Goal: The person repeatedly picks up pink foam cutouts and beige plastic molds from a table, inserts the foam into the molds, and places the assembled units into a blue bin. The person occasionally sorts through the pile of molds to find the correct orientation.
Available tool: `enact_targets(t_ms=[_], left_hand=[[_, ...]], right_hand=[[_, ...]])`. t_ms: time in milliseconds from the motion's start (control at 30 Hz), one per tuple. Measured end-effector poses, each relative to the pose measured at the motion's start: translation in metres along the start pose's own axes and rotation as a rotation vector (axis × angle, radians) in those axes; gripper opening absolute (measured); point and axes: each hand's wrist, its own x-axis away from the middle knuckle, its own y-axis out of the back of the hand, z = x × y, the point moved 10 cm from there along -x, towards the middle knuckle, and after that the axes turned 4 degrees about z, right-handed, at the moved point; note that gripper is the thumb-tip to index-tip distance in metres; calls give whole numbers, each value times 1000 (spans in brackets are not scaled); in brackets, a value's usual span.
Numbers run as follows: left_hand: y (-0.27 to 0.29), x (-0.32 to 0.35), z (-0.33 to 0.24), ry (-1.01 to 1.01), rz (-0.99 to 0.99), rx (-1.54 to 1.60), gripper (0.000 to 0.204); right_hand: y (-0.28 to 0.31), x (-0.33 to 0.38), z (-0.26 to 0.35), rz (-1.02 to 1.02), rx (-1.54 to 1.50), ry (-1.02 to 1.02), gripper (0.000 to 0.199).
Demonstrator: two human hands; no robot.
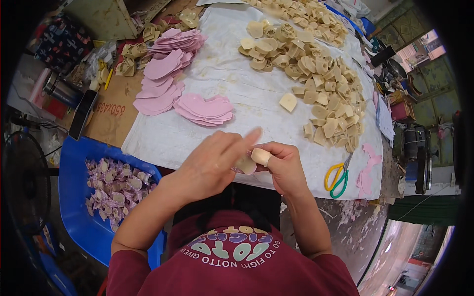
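My right hand (285, 166) pinches a small rounded beige piece with a pinkish edge (245, 166) between thumb and fingers. A beige cover wraps the tip of that thumb. Against the other side of the piece comes my left hand (207, 159). Its index finger is stretched out and blurred, and the thumb is hidden, so its grip is unclear. Just beyond my hands lies a stack of pink cut sheets (205, 109), with larger pink stacks (160, 81) further left. A heap of similar beige moulded pieces (316, 84) spreads over the right side of the white-covered table (222, 59).
Scissors with yellow and green handles (336, 178) lie near the table's right front, beside pink scraps (366, 170). A blue tub (74, 197) at lower left holds many pink-and-beige pieces. Cardboard (116, 106), a dark phone-like slab (83, 114) and a fan (29, 182) are at the left.
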Motion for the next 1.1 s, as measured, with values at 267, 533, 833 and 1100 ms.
enact_targets(t_ms=[267,533,833,1100], left_hand=[[6,-4,3,145,72,-98,47],[-4,2,17,272,-95,-28,42],[-10,5,25,437,-190,16,39],[-18,6,38,556,-277,63,39]], right_hand=[[-5,6,18,15,27,189,17],[2,1,24,11,30,214,18],[0,-4,20,-56,-75,191,22],[-1,-10,26,-138,22,262,24]])
